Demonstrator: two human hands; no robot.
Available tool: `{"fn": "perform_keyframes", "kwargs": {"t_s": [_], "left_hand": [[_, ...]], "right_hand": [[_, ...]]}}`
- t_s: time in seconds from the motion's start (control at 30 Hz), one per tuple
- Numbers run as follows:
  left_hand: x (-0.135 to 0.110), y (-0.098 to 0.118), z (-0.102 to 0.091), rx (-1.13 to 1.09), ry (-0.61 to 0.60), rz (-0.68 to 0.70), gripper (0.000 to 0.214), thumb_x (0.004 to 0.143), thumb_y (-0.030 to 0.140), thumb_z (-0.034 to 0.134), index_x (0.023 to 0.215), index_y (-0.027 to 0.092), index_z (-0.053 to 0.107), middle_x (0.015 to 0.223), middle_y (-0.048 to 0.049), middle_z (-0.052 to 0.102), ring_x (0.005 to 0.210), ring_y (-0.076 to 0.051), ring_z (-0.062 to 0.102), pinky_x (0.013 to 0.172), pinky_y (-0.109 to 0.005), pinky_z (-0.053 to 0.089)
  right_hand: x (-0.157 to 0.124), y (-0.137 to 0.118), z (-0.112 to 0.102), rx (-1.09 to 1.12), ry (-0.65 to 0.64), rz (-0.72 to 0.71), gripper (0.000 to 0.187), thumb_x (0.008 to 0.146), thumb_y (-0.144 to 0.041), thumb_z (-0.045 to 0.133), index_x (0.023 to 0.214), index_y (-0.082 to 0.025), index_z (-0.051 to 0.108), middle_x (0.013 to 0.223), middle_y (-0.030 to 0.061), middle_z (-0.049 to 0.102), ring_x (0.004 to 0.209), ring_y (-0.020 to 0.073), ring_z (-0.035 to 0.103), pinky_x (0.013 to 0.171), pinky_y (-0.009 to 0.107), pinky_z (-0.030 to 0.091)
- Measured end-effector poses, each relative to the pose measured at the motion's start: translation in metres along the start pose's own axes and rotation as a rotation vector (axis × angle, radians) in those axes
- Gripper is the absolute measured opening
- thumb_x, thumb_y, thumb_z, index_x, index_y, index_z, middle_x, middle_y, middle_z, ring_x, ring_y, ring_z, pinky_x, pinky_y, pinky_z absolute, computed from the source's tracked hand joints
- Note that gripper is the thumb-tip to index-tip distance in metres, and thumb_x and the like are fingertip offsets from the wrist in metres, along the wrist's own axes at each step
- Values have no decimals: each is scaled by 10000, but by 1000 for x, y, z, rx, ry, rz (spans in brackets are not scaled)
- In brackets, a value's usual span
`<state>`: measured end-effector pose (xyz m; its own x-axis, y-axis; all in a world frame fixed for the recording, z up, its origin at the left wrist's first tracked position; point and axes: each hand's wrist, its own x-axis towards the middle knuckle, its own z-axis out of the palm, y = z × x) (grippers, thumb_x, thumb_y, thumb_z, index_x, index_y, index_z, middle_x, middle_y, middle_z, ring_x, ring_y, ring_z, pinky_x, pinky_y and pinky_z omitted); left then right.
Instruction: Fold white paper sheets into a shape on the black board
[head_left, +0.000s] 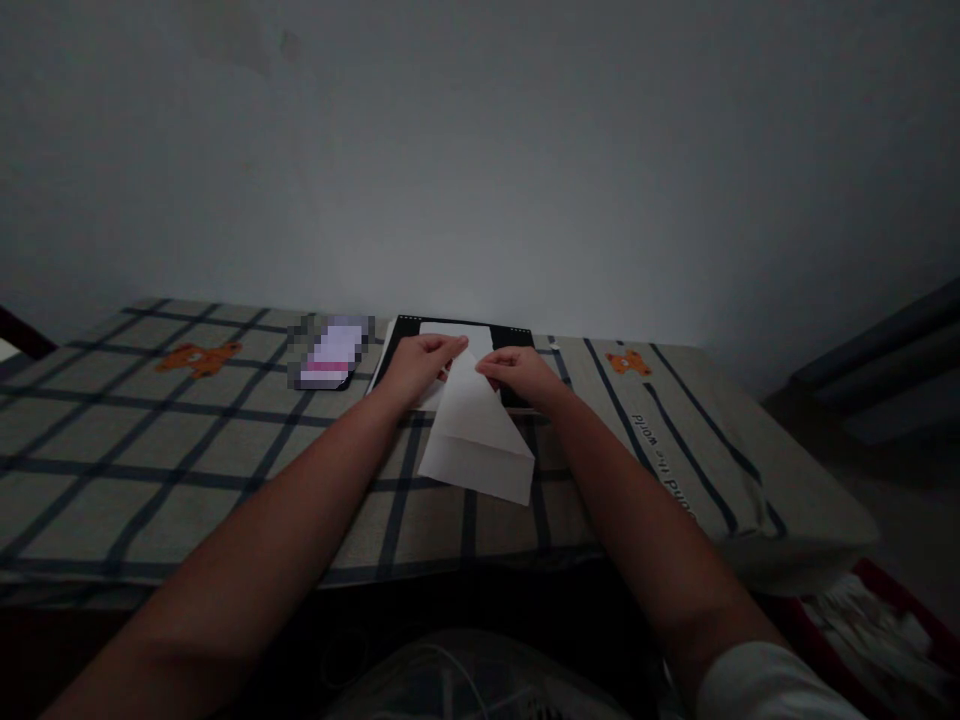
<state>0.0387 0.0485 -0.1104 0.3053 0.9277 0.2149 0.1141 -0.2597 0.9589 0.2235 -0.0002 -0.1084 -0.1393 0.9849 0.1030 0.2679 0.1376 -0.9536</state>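
Observation:
Between my two hands is a white sheet of paper (480, 420), folded to a narrow point at its far end, with a crease across its wide near end. My left hand (424, 365) pinches the paper's left side close to the point. My right hand (517, 372) grips the right edge slightly lower, thumb and fingertips pressed together. Under the far part of the paper lies a black board or calendar-like pad (409, 328) with small holes along its top edge and a white patch in its middle. The hands partly cover the pad.
A phone (334, 352) with a lit, blurred screen lies left of the pad. Everything rests on a checked tablecloth (247, 440) with orange bear prints. A grey wall (480, 170) stands behind the table. At lower right, a red container (877, 610) holds pale, crumpled-looking material.

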Motion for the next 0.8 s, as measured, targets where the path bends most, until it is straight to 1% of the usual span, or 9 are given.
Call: {"fn": "perform_keyframes", "kwargs": {"t_s": [0.07, 0.17, 0.27, 0.4, 0.53, 0.7, 0.8], "left_hand": [[-1, 1, 0, 27, -32, -15, 280, 709, 436, 735, 727, 158, 713, 699, -33, 660, 577, -107, 527, 526, -229, 423], [-3, 3, 0, 72, -20, -25, 245, 703, 395, 750, 678, 159, 686, 658, -21, 642, 541, -97, 505, 513, -229, 402], [-6, 6, 1, 88, -15, -29, 234, 712, 376, 746, 677, 156, 675, 634, -13, 628, 525, -93, 500, 506, -227, 390], [-8, 9, 3, 94, -54, -39, 223, 726, 362, 735, 690, 151, 670, 582, 4, 594, 488, -85, 480, 482, -221, 365], [-8, 8, 3, 81, -88, -14, 240, 725, 381, 733, 689, 154, 667, 599, -1, 603, 496, -87, 489, 477, -219, 365], [-7, 9, 4, 79, -145, -28, 235, 713, 373, 733, 673, 158, 648, 601, 5, 585, 498, -89, 474, 493, -231, 372], [-9, 8, 6, 118, -148, 27, 242, 726, 383, 710, 666, 162, 633, 594, 16, 556, 516, -95, 467, 511, -237, 361]], "right_hand": [[1, 1, 0, 10, 22, 11, 188, 716, -329, 686, 725, -142, 680, 644, 10, 623, 587, 109, 525, 592, 269, 430], [1, 2, 2, 53, 43, 19, 187, 704, -328, 703, 761, -152, 674, 673, 13, 633, 589, 109, 524, 587, 269, 432], [1, 3, 3, 118, 58, 9, 198, 698, -330, 710, 793, -166, 652, 708, 7, 636, 614, 109, 535, 605, 265, 441], [3, 7, 5, 180, 69, -4, 206, 705, -345, 696, 773, -165, 621, 697, -6, 604, 627, 107, 538, 635, 271, 442], [3, 8, 5, 166, 60, -15, 216, 710, -353, 684, 787, -163, 614, 701, -11, 580, 628, 108, 523, 635, 277, 423], [1, 4, 7, 109, 49, -28, 202, 724, -359, 647, 766, -180, 563, 644, -40, 510, 604, 104, 473, 602, 263, 379], [0, 2, 8, 72, 49, -45, 185, 728, -352, 620, 746, -190, 533, 624, -52, 480, 595, 103, 450, 587, 257, 355]]}}
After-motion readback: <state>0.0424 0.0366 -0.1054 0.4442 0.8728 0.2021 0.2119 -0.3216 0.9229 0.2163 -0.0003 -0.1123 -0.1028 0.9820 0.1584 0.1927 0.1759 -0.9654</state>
